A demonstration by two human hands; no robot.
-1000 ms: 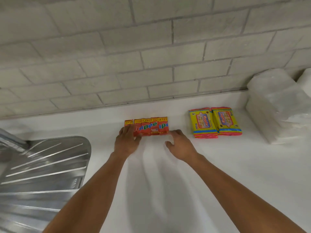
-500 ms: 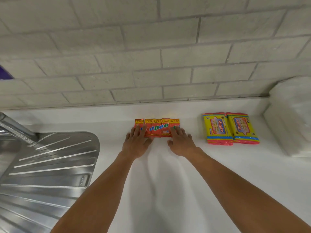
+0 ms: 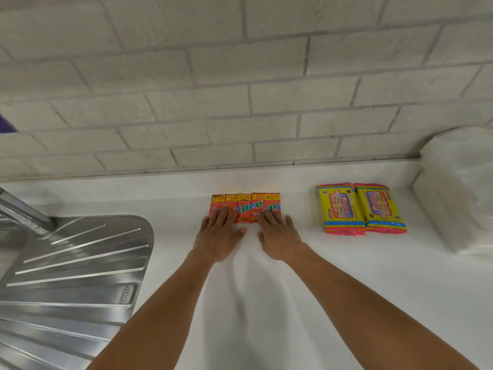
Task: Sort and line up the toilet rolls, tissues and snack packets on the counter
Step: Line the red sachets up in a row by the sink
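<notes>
Both hands lie flat, fingers loosely spread: left hand (image 3: 217, 233) and right hand (image 3: 278, 236) press fingertips on the row of red foil snack packets (image 3: 245, 209) on the white counter (image 3: 293, 303), right of the ribbed steel drainboard (image 3: 74, 268).

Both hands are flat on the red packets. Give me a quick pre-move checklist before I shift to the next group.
1. Red snack packets side by side in one row: ok.
2. Left hand and right hand flat, gripping nothing: ok.
3. Two yellow wipes packs side by side: ok.
4. Yellow packs level with the red row: not ok, they reach nearer the front.
5. White wrapped stack lined up: cannot tell, cut off by the frame.
6. Toilet rolls located: cannot tell.
</notes>
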